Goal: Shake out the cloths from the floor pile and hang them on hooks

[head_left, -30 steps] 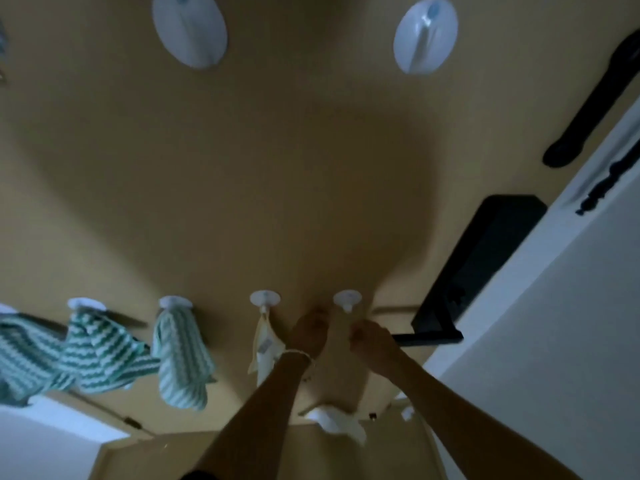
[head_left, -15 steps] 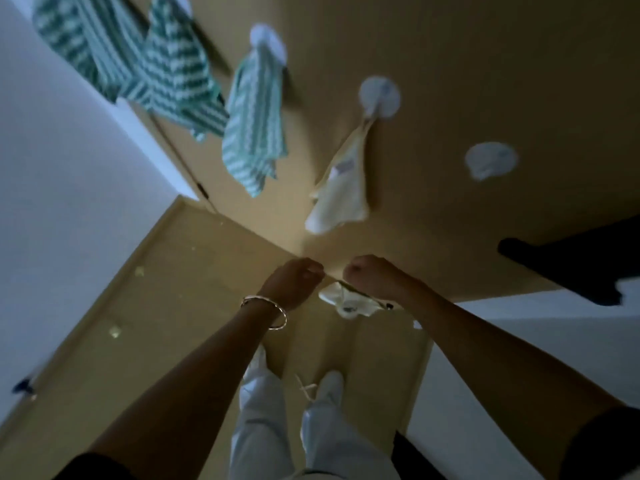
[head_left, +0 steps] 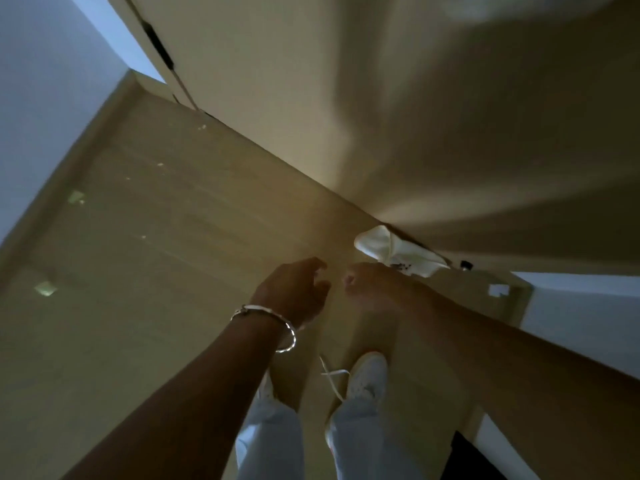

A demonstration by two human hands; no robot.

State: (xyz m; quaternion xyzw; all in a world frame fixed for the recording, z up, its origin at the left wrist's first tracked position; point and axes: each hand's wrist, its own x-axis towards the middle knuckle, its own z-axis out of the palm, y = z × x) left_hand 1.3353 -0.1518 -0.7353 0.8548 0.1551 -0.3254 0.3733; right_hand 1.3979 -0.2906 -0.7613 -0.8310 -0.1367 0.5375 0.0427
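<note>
A white cloth (head_left: 398, 249) lies on the floor (head_left: 156, 271), crumpled into a soft, lumpy wedge with one rounded fold at its left end and a flatter corner trailing right; its far edge sits against the foot of the tan door (head_left: 415, 116) (a small dark print or tag shows on its near side, too blurred to read). The floor is smooth, pale and wood-toned, with faint straight seams running across it and a few small light scraps (head_left: 45, 289) scattered on its left part. Both bare forearms reach forward above it. The left hand (head_left: 294, 292) hovers with its fingers loosely curled and slightly apart, holding nothing, and a thin twisted metal bracelet (head_left: 270, 323) circles its wrist. The right hand (head_left: 374, 289) is just beside it, not touching, and near the cloth; its fingers look folded in toward the palm, but the blur makes it impossible to tell whether they pinch anything. Below the hands stand light, loose trousers (head_left: 363, 441) and a white shoe (head_left: 369, 379) with a white lace (head_left: 332, 375) lying loose beside it. A pale wall (head_left: 41, 81) rises at the left.
</note>
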